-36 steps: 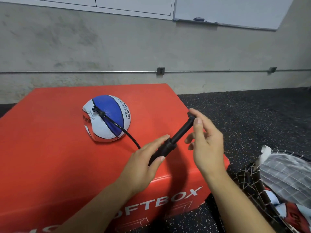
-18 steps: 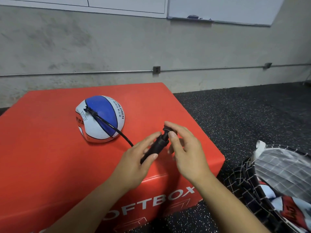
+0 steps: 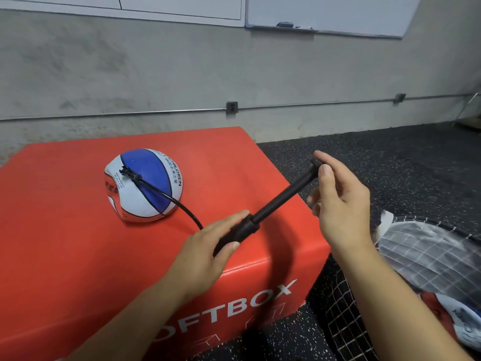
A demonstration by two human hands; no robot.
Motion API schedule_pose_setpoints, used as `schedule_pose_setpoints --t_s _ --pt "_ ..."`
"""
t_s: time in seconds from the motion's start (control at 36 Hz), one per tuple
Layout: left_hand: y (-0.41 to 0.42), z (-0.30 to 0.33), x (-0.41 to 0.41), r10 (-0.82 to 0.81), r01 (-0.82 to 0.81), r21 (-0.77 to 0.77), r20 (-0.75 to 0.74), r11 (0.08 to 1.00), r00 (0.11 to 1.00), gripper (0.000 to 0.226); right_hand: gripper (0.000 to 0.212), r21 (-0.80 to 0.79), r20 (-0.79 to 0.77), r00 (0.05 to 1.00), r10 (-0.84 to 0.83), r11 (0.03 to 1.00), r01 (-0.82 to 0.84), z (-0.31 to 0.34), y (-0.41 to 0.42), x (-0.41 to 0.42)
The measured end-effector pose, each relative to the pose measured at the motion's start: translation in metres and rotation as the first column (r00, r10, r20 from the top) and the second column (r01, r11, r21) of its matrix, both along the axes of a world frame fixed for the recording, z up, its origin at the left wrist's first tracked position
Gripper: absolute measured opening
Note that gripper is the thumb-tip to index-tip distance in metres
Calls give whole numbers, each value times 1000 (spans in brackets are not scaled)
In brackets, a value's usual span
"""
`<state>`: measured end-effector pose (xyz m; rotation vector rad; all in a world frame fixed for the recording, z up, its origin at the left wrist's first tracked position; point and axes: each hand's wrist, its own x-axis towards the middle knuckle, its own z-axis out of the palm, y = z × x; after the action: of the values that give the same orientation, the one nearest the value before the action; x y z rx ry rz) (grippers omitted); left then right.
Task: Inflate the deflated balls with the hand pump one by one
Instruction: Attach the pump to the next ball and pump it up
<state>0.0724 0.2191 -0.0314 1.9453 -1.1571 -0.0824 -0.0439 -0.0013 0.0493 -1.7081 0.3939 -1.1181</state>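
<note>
- At the lower right of the frame, a net bag (image 3: 346, 321) lies on the dark speckled floor (image 3: 390, 162), with clear plastic and parts of more balls (image 3: 458, 316) showing inside it.
- The left hand (image 3: 205, 254) grips the black hand pump (image 3: 250, 225) by its barrel, fingers wrapped round it, over the near right corner of the red box (image 3: 65, 243).
- The right hand (image 3: 338, 201) pinches the pump's handle end at centre right, with the rod drawn out.
- A black hose (image 3: 182, 207) runs from the pump to the half-flat blue, white and red ball (image 3: 145, 186), which rests on the box top, left of centre.
- Across the top of the frame, a grey concrete wall (image 3: 156, 74) carries a thin conduit (image 3: 312, 103), with a whiteboard (image 3: 338, 11) above at upper right.
</note>
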Motion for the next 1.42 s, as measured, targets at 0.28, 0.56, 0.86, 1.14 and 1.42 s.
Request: schedule_pose_setpoints --t_s 0.28,0.56,0.86,1.14,1.42 --pt "5 -2 4 25 -26 -30 -48 999 999 68 29 -30 -82 993 87 996 -90 -17 31 24" --pt "4 -4 10 35 -41 -78 -79 996 996 67 29 -12 -178 952 249 967 -255 -45 57 34" --pt "11 -3 12 17 -24 -72 -86 997 996 79 30 -124 -245 941 232 955 -268 -44 61 33" --pt "10 3 5 -2 1 -21 -62 1000 998 83 27 -31 -42 988 152 988 -153 -3 30 20" --pt "6 4 0 -10 9 35 37 999 999 82 26 35 41 998 39 999 -40 11 3 -2"
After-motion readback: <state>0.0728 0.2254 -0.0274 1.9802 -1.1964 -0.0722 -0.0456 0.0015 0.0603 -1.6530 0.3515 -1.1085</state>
